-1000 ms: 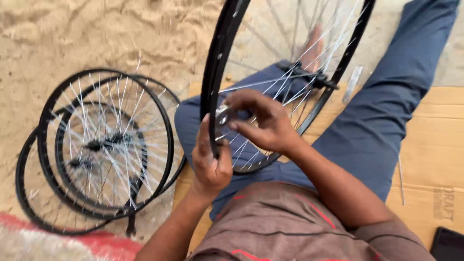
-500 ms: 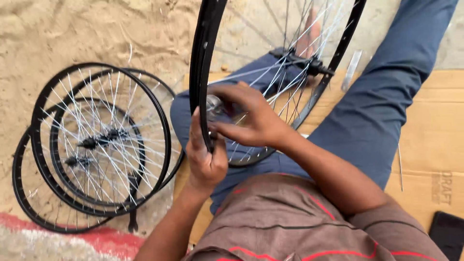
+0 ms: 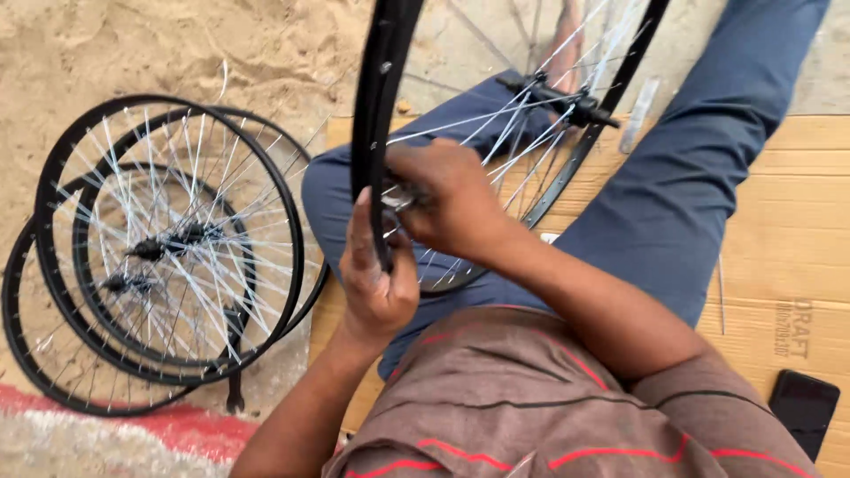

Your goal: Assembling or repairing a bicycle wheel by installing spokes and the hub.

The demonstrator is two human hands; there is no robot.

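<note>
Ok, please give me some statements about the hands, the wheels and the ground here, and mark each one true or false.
1. The left hand grips the black rim of the upright wheel. True.
2. The right hand rests on the sand. False: it works at the spokes by the rim.
3. Finished wheels lie stacked on the sand. True.
4. The person sits on a blue mat. False: on brown cardboard.
5. A dark phone lies on the cardboard. True.

Black spoked wheel (image 3: 390, 106) stands upright over the lap.

Sandy ground (image 3: 177, 44) – flattened cardboard (image 3: 779, 221)
</note>
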